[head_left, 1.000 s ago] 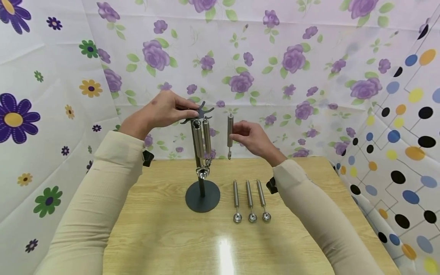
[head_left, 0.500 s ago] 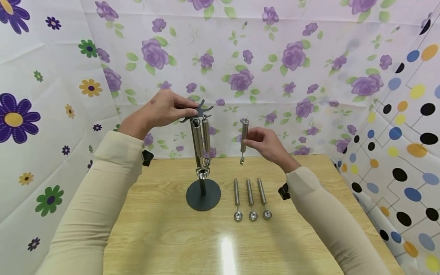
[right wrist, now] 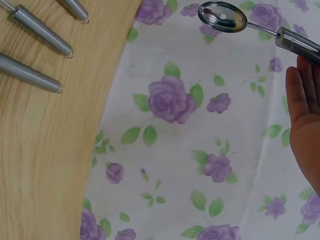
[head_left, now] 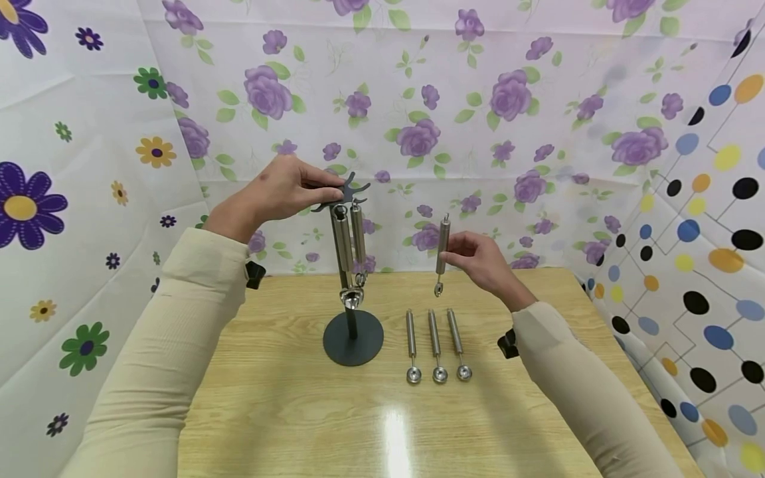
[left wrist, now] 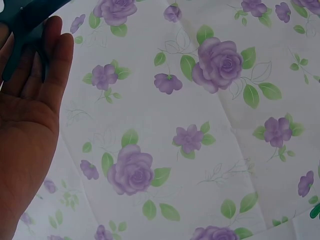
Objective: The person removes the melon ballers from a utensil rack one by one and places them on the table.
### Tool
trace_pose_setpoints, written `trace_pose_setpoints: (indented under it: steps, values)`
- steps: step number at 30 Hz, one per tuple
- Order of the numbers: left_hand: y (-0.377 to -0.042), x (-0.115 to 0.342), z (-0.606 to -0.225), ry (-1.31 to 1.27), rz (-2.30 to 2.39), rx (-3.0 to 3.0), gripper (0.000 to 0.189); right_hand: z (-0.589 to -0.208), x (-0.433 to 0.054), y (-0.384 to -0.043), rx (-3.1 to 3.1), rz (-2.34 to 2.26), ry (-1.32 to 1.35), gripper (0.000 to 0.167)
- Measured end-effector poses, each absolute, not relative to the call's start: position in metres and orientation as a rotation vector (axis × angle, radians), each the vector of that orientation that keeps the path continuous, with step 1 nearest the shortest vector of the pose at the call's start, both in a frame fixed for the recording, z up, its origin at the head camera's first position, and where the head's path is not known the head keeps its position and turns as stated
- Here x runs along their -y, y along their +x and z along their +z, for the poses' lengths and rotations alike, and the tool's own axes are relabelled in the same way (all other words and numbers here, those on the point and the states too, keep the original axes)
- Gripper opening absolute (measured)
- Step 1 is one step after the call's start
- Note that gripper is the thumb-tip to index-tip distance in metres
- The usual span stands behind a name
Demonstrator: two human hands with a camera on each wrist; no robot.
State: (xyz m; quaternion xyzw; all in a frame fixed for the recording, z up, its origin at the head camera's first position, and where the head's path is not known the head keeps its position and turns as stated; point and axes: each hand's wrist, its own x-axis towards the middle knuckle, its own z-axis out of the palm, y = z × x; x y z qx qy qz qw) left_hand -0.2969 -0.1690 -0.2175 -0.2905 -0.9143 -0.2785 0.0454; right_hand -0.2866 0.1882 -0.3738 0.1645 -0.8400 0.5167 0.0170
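Shiny silver metal makes up the tool (head_left: 443,245) that the person's right hand (head_left: 481,264) holds up in the air. The thumb and fingers pinch it by its long, round handle. It stands almost straight up, with a little ring at the top and its small head (head_left: 439,289) pointing down. It is to the right of the stand (head_left: 351,325) and well apart from it. In the right wrist view the head looks like a shallow little bowl with a pale dot in the middle.

The left hand (head_left: 287,192) pinches the dark top of the stand, where curvy hooks (head_left: 357,190) stick out. At least two more silver tools (head_left: 343,245) hang there close together, heads down. The stand has a thin dark post and a flat round base (head_left: 354,348), which sits on the table.

Three more silver tools (head_left: 434,335) lie side by side on the table, to the right of the base. Their handles point away from the person and their round heads point toward the person.

The table (head_left: 287,398) looks like light wood, with a bright shine near the front. Behind it hangs a white cloth (head_left: 442,66) with purple flowers and green leaves. The person wears cream sleeves (head_left: 173,318).
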Motion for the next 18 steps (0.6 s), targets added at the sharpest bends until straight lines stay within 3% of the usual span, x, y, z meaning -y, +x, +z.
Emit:
trace_pose_setpoints:
  steps: [18]
  values:
    - [-0.297, 0.169, -0.218, -0.888, -0.85, 2.791, 0.028, -0.403, -0.213, -0.284, 2.633, 1.579, 0.394, 0.031]
